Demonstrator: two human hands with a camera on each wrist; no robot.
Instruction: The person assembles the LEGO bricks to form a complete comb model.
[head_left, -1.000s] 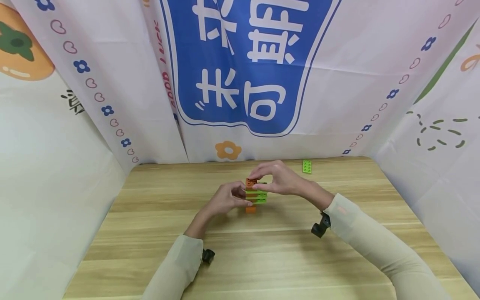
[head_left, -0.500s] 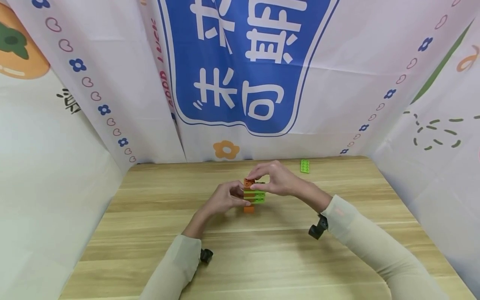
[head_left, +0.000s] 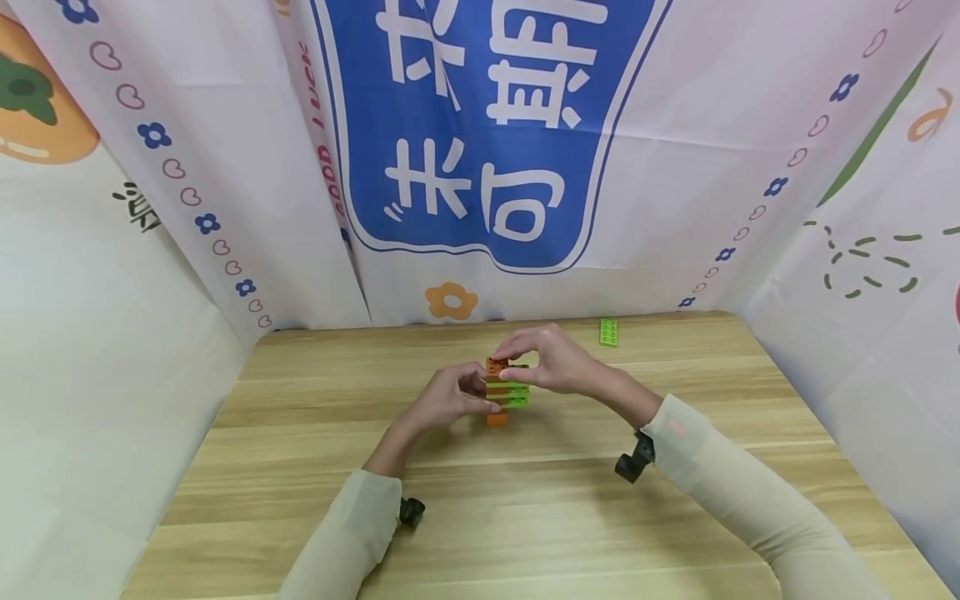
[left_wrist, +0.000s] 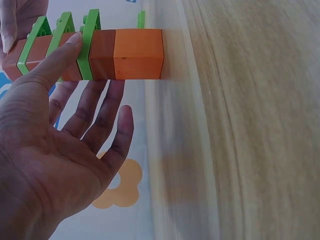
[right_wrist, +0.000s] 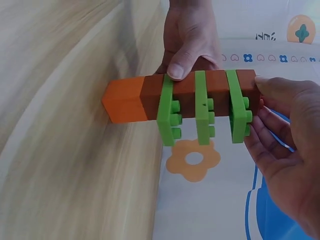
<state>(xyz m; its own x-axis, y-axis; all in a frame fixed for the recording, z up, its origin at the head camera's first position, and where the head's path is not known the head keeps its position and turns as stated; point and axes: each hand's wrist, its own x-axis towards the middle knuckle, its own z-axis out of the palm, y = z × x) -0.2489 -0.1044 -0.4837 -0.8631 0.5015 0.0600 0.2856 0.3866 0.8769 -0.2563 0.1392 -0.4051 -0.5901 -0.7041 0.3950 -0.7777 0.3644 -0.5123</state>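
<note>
A tower of toy building bricks [right_wrist: 185, 95] stands on the table, an orange brick [left_wrist: 138, 54] at its foot. Above it, brown bricks [left_wrist: 103, 54] alternate with three thin green plates [right_wrist: 201, 107] whose studded ends jut out to the right. My left hand [head_left: 452, 395] grips the tower from the left; its thumb lies near the lowest green plate, with the fingers behind. At the top, my right hand [head_left: 553, 360] pinches the uppermost brown brick [right_wrist: 247, 85] between thumb and fingers.
A loose green plate with studs [head_left: 608, 332] lies near the table's back edge, to the right. Printed white cloth [head_left: 660, 192] hangs behind the wooden table [head_left: 510, 517] and along both sides.
Both hands keep their hold on the tower almost unmoved. The whole head view has shifted slightly to the left.
</note>
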